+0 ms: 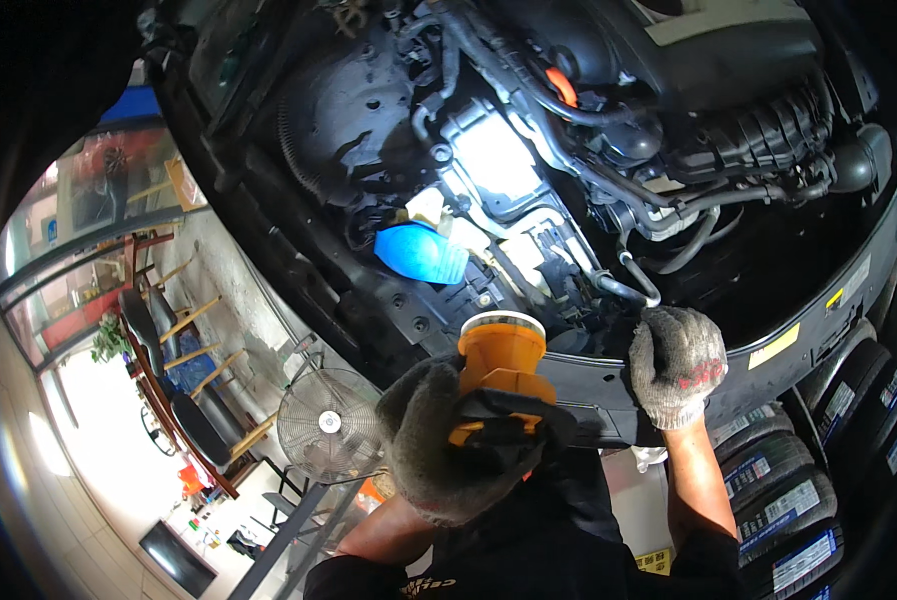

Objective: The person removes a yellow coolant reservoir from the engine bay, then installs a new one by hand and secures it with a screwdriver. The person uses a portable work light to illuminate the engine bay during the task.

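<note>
My left hand (439,450), in a dark grey work glove, grips an orange and black work lamp (502,365) whose lit head points into a car's engine bay (529,150). The beam lights a pale metal part (494,160) among black hoses. My right hand (677,362), in a grey knit glove, rests on the black front edge of the car (609,385), fingers curled over it beside a bent metal pipe (634,285). A blue cap (421,252) sits on a reservoir to the left of the lamp.
Stacked tyres (809,480) with labels fill the right side. A round pedestal fan (329,425) stands at lower left, with wooden chairs (184,330) and a glass shopfront (89,230) behind. An orange cap (562,85) shows high among the hoses.
</note>
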Demonstrator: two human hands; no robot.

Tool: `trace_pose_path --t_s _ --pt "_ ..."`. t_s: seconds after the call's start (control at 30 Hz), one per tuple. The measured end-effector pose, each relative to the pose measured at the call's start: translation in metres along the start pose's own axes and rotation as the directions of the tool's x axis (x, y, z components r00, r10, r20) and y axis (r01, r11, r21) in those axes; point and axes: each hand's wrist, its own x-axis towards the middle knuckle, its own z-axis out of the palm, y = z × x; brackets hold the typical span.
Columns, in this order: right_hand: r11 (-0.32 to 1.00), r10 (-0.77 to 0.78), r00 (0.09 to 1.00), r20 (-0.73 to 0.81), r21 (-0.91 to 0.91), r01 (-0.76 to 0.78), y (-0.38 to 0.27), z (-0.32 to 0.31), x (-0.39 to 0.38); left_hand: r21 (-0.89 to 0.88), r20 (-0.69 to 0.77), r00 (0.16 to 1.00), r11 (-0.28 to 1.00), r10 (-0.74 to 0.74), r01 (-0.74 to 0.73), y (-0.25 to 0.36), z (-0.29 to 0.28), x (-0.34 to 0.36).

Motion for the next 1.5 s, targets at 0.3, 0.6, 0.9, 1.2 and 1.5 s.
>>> trace_pose_path --t_s 0.3,0.6,0.9,1.2,1.5 --pt "1.000 -0.006 0.998 0.058 -0.022 0.007 -0.007 0.001 0.000 -0.005 -0.202 0.979 1.000 -0.031 0.031 -0.014 0.001 0.003" --pt "0.995 -0.010 0.994 0.109 -0.100 0.021 -0.011 0.002 -0.001 -0.143 -0.200 0.980 0.990 -0.021 -0.008 -0.023 -0.025 -0.001" --pt "0.990 0.013 0.992 0.129 -0.144 0.006 -0.016 0.006 -0.002 -0.318 -0.179 0.983 0.943 0.043 -0.099 -0.037 -0.041 0.002" --pt "0.977 -0.072 0.996 0.059 -0.196 0.083 -0.020 0.009 0.003 -0.273 -0.219 0.971 0.950 0.095 -0.155 -0.049 -0.030 -0.002" --pt "0.993 0.075 0.995 -0.065 -0.091 -0.080 0.003 0.012 -0.020 0.042 0.063 0.948 0.949 0.311 -0.314 0.000 0.011 -0.009"
